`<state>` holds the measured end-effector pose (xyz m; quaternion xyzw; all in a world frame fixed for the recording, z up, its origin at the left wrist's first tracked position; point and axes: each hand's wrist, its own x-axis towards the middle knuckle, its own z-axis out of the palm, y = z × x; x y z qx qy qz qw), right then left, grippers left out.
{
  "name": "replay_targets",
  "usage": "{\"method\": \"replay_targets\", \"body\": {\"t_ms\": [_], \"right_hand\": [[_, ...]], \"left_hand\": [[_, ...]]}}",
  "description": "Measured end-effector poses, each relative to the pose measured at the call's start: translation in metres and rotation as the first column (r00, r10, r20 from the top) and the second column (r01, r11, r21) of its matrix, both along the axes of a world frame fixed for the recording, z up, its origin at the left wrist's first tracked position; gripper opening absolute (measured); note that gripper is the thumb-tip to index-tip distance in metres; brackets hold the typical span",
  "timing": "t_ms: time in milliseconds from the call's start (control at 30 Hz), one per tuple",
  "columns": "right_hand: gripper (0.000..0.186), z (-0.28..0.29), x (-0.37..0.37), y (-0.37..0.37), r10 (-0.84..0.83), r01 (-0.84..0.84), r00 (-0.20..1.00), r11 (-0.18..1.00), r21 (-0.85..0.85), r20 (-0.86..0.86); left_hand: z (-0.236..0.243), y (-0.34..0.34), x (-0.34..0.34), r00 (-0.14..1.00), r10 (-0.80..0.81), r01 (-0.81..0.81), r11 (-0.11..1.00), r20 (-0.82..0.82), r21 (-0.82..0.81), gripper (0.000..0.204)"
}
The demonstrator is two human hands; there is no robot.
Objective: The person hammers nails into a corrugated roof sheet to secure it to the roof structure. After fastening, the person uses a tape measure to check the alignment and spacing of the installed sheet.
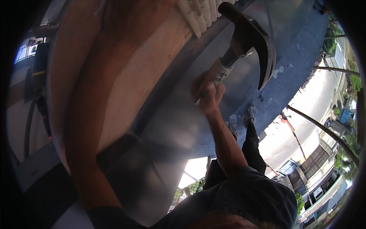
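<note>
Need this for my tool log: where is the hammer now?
In the head view, the hammer is right of centre, upper half, gripped in the right hand, its head just right of the pale ribbed piece.

No legible txt, labels, nums or signs in head cam view. Hammer (244,35): nothing readable. Outdoor bg (316,162) at R edge too small/blurred to tell.

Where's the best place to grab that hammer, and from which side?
Probably the pale hammer grip, from the picture's lower left, where the right hand is: it's straight and slim, while the curved, pointed claw is up at the other end.
</note>
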<state>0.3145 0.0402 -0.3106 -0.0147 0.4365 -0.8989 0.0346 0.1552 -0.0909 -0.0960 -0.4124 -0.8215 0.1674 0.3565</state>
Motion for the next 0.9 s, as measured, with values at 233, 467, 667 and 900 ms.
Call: {"method": "replay_targets", "body": {"t_ms": [233, 467, 667, 900], "right_hand": [[0.054, -0.013, -0.009, 0.003, 0.098, -0.088, 0.975, 0.994, -0.059, 0.199], [0.054, -0.022, -0.007, -0.041, 0.07, -0.064, 0.988, 0.997, -0.049, 0.134], [0.054, -0.013, -0.001, -0.038, 0.04, -0.025, 0.997, 0.98, -0.196, 0.073], [0.057, -0.022, 0.006, -0.036, -0.02, 0.023, 1.0, 0.991, -0.132, 0.022]], "left_hand": [[-0.001, 0.004, 0.006, 0.997, 0.072, -0.071, 0.997, 0.019, -0.012, 0.005], [0.007, 0.011, 0.008, 0.996, 0.083, -0.082, 0.996, 0.024, -0.022, 0.005], [0.019, 0.02, 0.012, 0.989, 0.105, -0.103, 0.994, 0.101, -0.024, 0.006], [0.011, 0.009, 0.019, 0.978, 0.176, -0.173, 0.984, 0.114, -0.032, 0.012]]}}
